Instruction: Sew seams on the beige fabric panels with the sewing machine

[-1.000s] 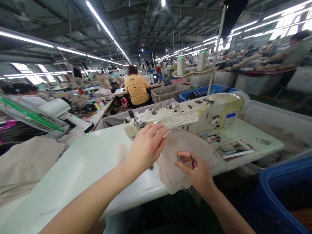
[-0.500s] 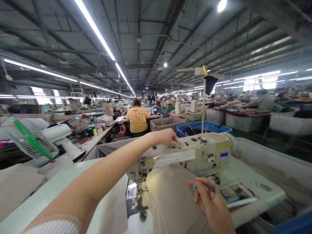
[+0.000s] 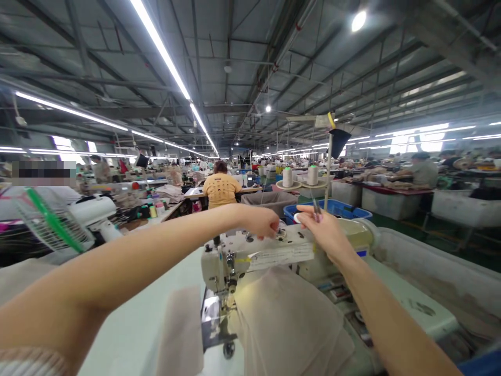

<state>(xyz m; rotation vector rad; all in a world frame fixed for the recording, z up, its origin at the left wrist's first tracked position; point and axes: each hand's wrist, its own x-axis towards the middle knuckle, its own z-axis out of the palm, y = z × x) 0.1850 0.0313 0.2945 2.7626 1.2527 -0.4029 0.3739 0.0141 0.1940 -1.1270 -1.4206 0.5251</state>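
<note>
My left hand [image 3: 266, 223] is closed just above the top of a cream sewing machine [image 3: 242, 245], beside a small round metal part [image 3: 281, 233]; what its fingers hold, if anything, is hidden. Over the same machine top, further right, my right hand [image 3: 326, 232] grips a slim pointed metal tool [image 3: 316, 204], maybe thread snips, and pinches a small white round piece [image 3: 297, 217]. Beige fabric [image 3: 289, 318] lies under the machine arm, right of the needle area [image 3: 227, 303]. Another beige piece [image 3: 180, 329] rests flat on the pale green table left of the needle.
Two thread cones [image 3: 287, 177] stand on a stand behind the machine. A blue basket [image 3: 348, 208] is beyond it, and a large translucent bin [image 3: 422, 271] is at right. At left stands a white fan with a green strip [image 3: 55, 222]. A person in yellow [image 3: 222, 188] sits ahead.
My right hand has risen from above the fabric to the machine top, carrying the metal tool. My left hand has shifted slightly left and remains closed.
</note>
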